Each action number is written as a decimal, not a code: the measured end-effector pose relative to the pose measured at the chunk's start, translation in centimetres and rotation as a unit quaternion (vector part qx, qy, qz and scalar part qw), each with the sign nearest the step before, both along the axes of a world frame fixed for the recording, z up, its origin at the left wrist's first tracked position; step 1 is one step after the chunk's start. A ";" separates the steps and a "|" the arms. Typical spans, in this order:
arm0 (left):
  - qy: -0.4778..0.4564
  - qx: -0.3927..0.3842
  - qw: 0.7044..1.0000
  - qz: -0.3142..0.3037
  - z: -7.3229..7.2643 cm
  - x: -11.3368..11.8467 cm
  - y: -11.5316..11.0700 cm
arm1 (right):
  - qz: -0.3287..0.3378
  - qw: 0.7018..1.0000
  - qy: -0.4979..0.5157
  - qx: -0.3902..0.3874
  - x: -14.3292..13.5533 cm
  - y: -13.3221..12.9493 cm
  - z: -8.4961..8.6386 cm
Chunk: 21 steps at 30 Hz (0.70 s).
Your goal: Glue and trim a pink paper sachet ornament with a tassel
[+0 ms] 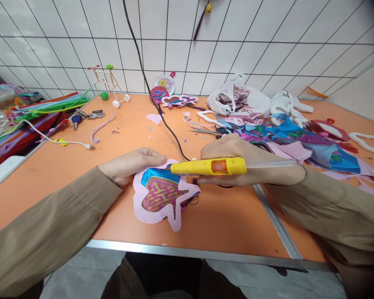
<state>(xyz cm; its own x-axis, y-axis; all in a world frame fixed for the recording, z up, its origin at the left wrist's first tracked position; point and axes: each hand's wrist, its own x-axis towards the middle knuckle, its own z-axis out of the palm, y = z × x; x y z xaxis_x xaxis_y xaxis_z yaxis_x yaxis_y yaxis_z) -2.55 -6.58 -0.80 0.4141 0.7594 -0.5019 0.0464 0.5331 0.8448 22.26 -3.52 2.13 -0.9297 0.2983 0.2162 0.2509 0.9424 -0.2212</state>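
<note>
A pink-edged, flower-like cutout (162, 195) with blue and patterned purple fabric in its middle is held just above the orange table (230, 216). My left hand (135, 164) pinches its upper left edge between thumb and fingers. In my right hand (233, 153) is a yellow glue gun (208, 166), with a clear glue stick (271, 163) sticking out of its back end. The gun's tip points left and meets the blue fabric near my left thumb. Dark threads (191, 200) hang at the cutout's right side.
A black cord (140, 58) runs down to the glue gun. Scissors (205, 131) lie beyond my right hand, near fabric scraps (286, 128) and a white plastic bag (233, 97). Keys (90, 114), pipe cleaners (50, 106) and a white cable (56, 141) are at the left.
</note>
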 end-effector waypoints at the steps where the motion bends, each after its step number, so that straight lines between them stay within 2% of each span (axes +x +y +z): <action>1: -0.002 -0.001 1.000 0.002 0.0 0.0 0.0 | -0.012 1.000 0.006 0.007 0.0 0.0 0.0; 4: -0.005 -0.005 1.000 0.006 0.1 0.1 -0.1 | -0.032 0.999 0.018 0.019 -0.1 -0.1 0.0; 10: -0.004 -0.008 1.000 0.009 -0.1 0.0 0.1 | -0.011 1.000 0.019 0.001 0.0 0.0 0.1; 21: -0.008 0.006 1.000 -0.009 0.0 0.1 0.0 | -0.020 0.999 0.033 0.028 -0.3 -0.1 -0.2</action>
